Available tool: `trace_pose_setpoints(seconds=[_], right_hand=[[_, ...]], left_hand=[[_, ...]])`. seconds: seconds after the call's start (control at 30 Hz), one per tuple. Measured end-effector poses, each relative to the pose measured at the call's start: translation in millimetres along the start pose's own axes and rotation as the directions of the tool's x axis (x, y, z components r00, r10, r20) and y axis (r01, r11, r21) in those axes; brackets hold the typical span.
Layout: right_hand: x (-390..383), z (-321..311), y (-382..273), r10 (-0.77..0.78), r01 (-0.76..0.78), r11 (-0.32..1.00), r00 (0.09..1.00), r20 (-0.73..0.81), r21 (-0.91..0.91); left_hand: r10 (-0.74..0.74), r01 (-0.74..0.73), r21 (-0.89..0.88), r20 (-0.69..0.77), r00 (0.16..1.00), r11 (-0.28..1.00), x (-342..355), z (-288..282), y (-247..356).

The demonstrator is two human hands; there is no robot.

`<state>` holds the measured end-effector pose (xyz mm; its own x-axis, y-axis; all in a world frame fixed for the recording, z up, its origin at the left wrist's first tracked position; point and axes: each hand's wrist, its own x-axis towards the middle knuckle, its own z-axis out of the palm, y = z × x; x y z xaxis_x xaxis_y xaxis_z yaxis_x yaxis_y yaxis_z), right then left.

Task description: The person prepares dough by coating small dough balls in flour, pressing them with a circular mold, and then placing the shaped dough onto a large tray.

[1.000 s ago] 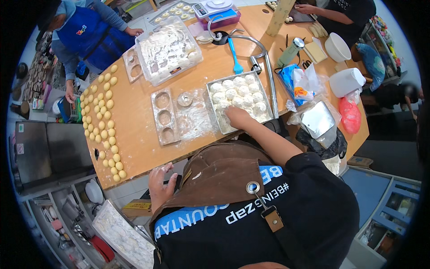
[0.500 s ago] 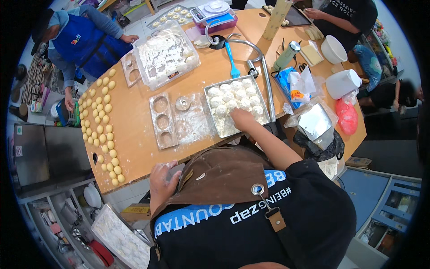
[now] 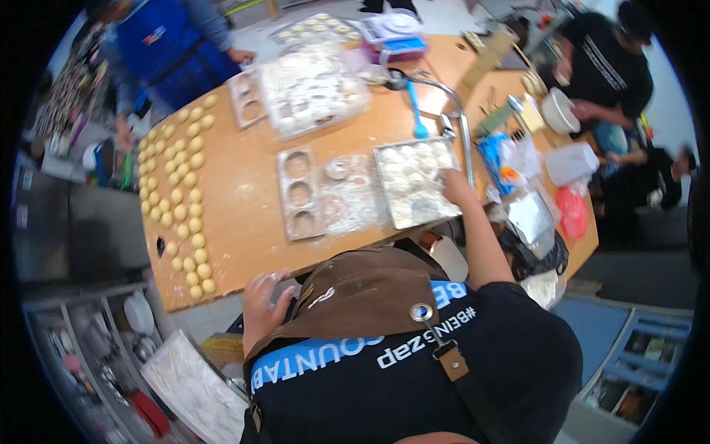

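Observation:
A square metal tray (image 3: 396,220) of floured white dough balls (image 3: 405,164) stands at the table's near edge, with loose flour in its front part. Over the tray's right side reaches my right hand (image 3: 457,188), its fingers down by the dough balls. Blur hides whether they hold anything. My left hand (image 3: 262,297) rests in front of the table's near edge, floury, thumb and fingers apart and nothing in it. To the left of the tray lie a round metal mould (image 3: 336,169) on a floured patch and a board with three round hollows (image 3: 299,194).
Rows of yellow dough balls (image 3: 177,164) cover the table's left. Behind stand a floury plastic container (image 3: 310,89), a second hollowed board (image 3: 248,98), a blue brush (image 3: 418,118) and a scale (image 3: 392,27). A metal pipe (image 3: 466,140), bags and a white jug (image 3: 571,163) crowd the right. Other people work around.
My right hand has moved from the tray's middle front to its right side. The view has shifted, so the table's things sit further right. My left hand stays open at the table's edge.

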<state>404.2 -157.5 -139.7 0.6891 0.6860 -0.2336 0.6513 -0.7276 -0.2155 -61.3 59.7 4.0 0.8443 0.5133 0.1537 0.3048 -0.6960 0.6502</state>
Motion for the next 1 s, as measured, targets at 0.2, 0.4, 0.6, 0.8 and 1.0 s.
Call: trace_pose_setpoints(seconds=[0.2,0.4,0.6,0.8,1.0], right_hand=[[4.5,-2.8,-50.0,-0.186,0.197,0.977,0.974,0.126,-0.078],[10.6,11.6,-239.3,-0.426,0.429,0.903,0.882,0.200,0.029],[-25.0,68.9,-429.1,-0.625,0.723,0.689,0.555,0.550,0.053],[-27.6,100.7,-545.0,-0.727,0.857,0.506,0.366,0.581,0.094],[-9.8,118.6,-646.0,-0.859,0.883,0.444,0.371,0.353,0.152]], left_hand=[[-0.085,0.092,0.046,-0.142,0.986,0.995,-29.7,-58.9,-48.7],[-0.190,0.193,0.004,-0.163,0.968,0.981,-74.6,-102.0,-107.9],[-0.225,0.224,-0.023,-0.096,0.970,0.974,-101.4,-118.2,-159.3],[-0.303,0.300,-0.043,-0.075,0.950,0.953,-120.7,-133.8,-186.6],[-0.325,0.306,-0.142,-0.146,0.934,0.941,-137.1,-148.4,-209.9]])
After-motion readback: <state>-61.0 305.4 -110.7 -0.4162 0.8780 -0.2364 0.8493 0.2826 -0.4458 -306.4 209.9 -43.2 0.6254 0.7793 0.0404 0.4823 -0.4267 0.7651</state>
